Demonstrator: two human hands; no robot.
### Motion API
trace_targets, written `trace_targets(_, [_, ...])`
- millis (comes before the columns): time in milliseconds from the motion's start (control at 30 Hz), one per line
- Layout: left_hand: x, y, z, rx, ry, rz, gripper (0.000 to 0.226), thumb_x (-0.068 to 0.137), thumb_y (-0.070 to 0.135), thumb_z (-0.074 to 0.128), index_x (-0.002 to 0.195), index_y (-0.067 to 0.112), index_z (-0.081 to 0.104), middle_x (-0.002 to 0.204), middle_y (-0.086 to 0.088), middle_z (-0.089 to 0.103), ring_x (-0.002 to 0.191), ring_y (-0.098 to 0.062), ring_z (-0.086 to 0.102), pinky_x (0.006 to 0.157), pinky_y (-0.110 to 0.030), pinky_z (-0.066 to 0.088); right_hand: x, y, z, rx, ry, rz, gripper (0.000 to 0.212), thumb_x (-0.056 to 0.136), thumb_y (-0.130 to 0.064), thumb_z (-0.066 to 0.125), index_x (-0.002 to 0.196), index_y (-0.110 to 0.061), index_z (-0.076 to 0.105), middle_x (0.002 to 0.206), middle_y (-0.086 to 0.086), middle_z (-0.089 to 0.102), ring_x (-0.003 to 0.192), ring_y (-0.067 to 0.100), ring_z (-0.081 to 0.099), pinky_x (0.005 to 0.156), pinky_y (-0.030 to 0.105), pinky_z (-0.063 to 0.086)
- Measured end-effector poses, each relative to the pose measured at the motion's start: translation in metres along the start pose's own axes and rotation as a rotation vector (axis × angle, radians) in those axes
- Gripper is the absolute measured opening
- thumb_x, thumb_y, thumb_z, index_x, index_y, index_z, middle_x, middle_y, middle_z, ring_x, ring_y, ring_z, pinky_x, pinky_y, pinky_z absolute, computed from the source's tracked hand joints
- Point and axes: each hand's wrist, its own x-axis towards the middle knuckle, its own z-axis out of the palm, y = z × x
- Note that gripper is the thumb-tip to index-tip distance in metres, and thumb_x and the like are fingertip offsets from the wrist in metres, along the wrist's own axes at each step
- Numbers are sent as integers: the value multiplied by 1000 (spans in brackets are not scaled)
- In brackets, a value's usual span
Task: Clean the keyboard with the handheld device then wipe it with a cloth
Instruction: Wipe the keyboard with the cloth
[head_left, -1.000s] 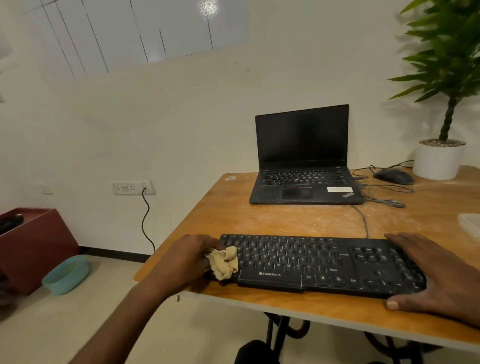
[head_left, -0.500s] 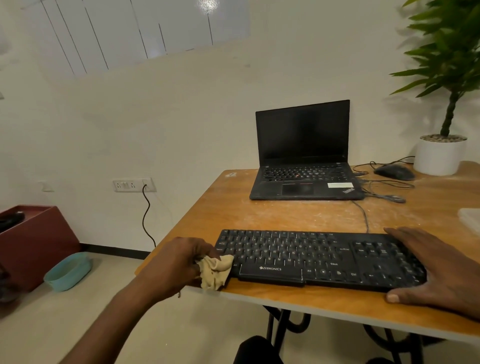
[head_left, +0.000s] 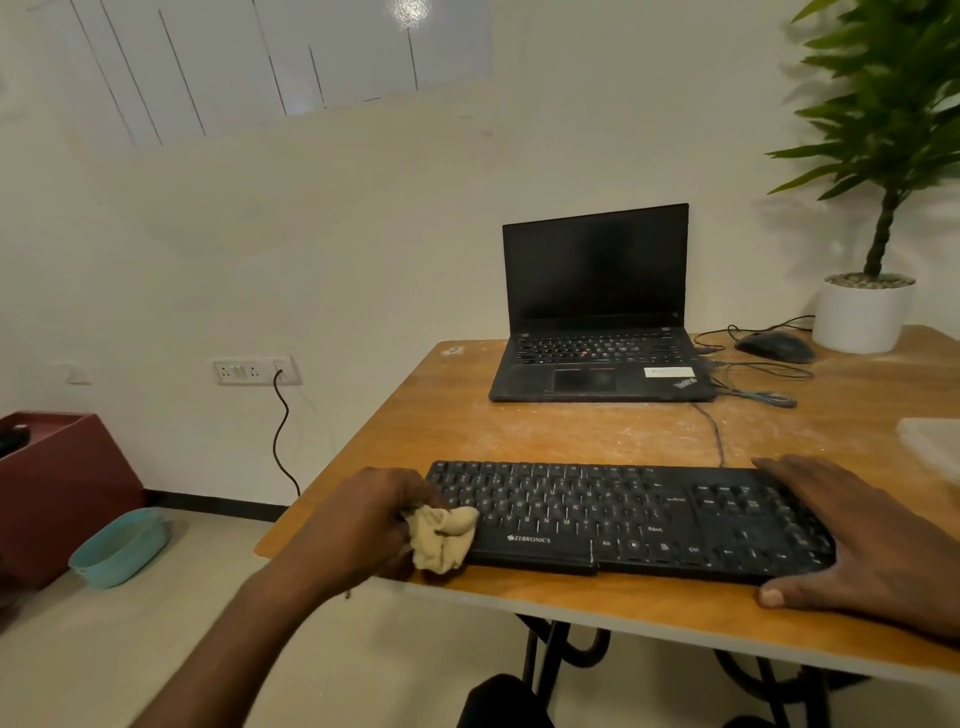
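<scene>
Wiping keyboard (head_left: 623, 519) with cloth (head_left: 441, 538)

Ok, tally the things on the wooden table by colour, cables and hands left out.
Black: 3, flat black keyboard, open black laptop, black computer mouse
Beige: 1, crumpled beige cloth
White: 2, round white plant pot, flat white item at the right edge
Total: 6

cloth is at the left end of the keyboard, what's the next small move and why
Probably drag the cloth rightward across the keys. The left hand grips it bunched at the left end of the keyboard, so most keys lie unwiped to its right, and the right hand rests flat on the right end, steadying the keyboard.
</scene>
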Motion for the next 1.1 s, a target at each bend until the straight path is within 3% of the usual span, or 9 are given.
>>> trace_targets(167, [-8,-19,-10,-75,-3,-77,40,89,2,68,98,40,74,96,20,72,89,2,66,74,-21,56,2,1,1,-12,-16,13,143,38,-109,46,152,-50,-15,167,-9,2,153,16,11,123,43,22])
trace_targets(333, [14,12,8,-39,34,30,36,90,3,67,111,30,76,102,21,67,89,3,60,71,-9,46,6,4,4,-64,-6,6,137,38,-110,44,147,-54,-18,168,-7,4,153,18,12,124,43,20])
trace_targets(500, [34,28,16,13,37,78,38,89,4,66,117,27,76,111,10,73,97,-10,65,78,-28,54,6,9,6,-63,3,-9,131,40,-110,44,142,-60,-20,168,-8,3,153,17,11,124,43,19])
trace_targets(567, [31,19,11,96,47,42,35,90,6,65,113,29,76,108,10,72,87,-7,63,69,-22,52,6,9,5,-64,3,-6,132,40,-110,42,142,-59,-23,168,-10,0,153,16,9,125,41,17])
trace_targets(667, [24,1,-3,123,44,-86,36,94,3,61,115,29,75,110,8,70,57,-1,53,47,-10,41,5,8,5,-62,3,-2,132,39,-111,41,140,-59,-25,168,-11,-2,154,16,6,125,40,15])
trace_targets(800, [18,-10,-7,56,48,-165,29,95,6,64,115,23,75,100,7,67,51,19,53,42,-8,38,5,8,5,-54,5,-12,133,39,-110,43,143,-57,-20,168,-7,4,153,17,11,124,41,18])
trace_targets(900, [25,-1,2,48,80,-110,31,93,8,66,118,25,74,108,8,72,62,2,60,49,-8,39,6,8,6,-53,8,-13,133,39,-110,43,144,-56,-20,168,-8,3,153,17,10,124,40,16])
trace_targets(967, [34,10,11,48,108,-34,33,91,7,67,118,25,75,113,7,74,86,-3,63,64,-8,40,6,8,5,-66,1,-10,132,40,-111,41,142,-57,-24,168,-9,0,154,17,8,124,39,14])
trace_targets(1100, [51,37,30,20,109,62,35,92,8,65,122,24,73,114,6,72,101,-13,65,79,-25,50,5,7,4,-77,-4,-11,128,40,-111,39,137,-61,-27,168,-9,-1,154,17,6,124,39,14])
